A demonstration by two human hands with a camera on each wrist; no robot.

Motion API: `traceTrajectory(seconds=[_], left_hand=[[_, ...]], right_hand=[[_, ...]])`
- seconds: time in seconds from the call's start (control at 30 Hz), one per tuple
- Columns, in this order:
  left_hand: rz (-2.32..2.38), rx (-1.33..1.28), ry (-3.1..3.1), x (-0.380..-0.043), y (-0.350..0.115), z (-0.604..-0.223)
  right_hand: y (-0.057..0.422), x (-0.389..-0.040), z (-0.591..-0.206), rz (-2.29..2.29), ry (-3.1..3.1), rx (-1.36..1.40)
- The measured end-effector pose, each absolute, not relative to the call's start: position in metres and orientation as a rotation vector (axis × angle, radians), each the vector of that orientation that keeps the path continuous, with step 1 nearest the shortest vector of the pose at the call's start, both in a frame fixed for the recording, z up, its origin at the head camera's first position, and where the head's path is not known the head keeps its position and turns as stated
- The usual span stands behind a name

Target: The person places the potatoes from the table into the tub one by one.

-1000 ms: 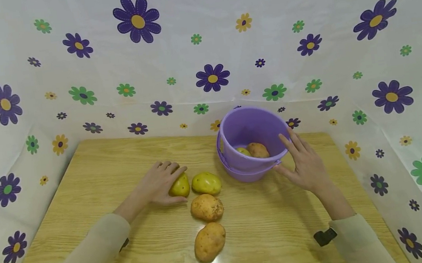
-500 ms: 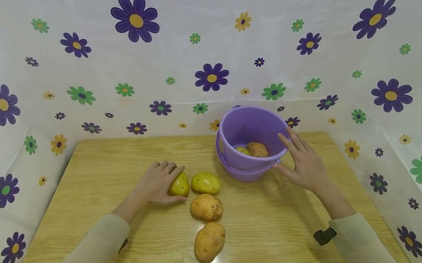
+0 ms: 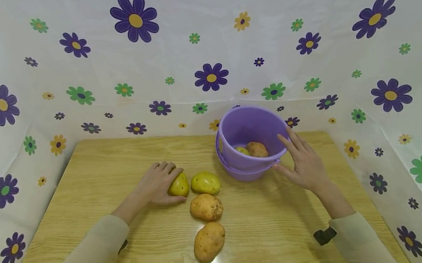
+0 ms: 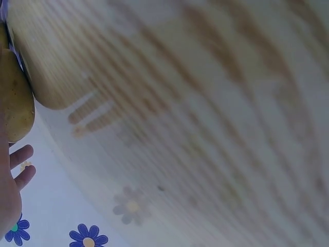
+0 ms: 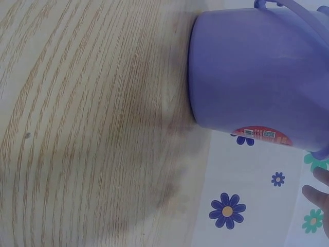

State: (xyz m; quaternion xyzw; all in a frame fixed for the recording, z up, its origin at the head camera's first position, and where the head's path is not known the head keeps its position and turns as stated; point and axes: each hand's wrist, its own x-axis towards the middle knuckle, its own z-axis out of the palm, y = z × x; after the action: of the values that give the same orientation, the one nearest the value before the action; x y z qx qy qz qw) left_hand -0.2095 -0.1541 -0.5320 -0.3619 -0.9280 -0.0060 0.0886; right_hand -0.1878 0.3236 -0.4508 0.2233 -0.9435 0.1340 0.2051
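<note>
My left hand (image 3: 161, 184) lies over a yellow-green pear (image 3: 179, 186) on the table, fingers behind it and thumb along its front. In the left wrist view the pear (image 4: 16, 98) shows only in part at the left edge, with two fingertips (image 4: 23, 176) below. A second yellow-green pear (image 3: 206, 183) lies just to its right. Two brown potatoes, one (image 3: 206, 207) behind the other (image 3: 209, 242), form a line toward me. My right hand (image 3: 305, 165) is at the right side of a purple bucket (image 3: 244, 166), fingers spread and fairly straight at its rim.
Inside the bucket lie a potato (image 3: 257, 149) and a yellow-green fruit (image 3: 242, 150). The bucket's handle (image 3: 220, 154) hangs down on its left side. The wooden table (image 3: 139, 252) ends at a white flowered cloth (image 3: 172, 62) at the back and both sides.
The head view shifts very slightly. Both hands, the bucket, the pears and the potatoes keep their places.
</note>
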Motion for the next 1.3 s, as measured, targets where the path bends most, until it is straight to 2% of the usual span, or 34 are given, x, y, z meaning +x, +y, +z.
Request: traceTrajectory(seconds=[1.3], left_hand=[[-0.174, -0.925, -2.731, -0.209, -0.147, -0.527]], right_hand=[[0.324, -0.187, -0.450, 0.370, -2.651, 0.628]])
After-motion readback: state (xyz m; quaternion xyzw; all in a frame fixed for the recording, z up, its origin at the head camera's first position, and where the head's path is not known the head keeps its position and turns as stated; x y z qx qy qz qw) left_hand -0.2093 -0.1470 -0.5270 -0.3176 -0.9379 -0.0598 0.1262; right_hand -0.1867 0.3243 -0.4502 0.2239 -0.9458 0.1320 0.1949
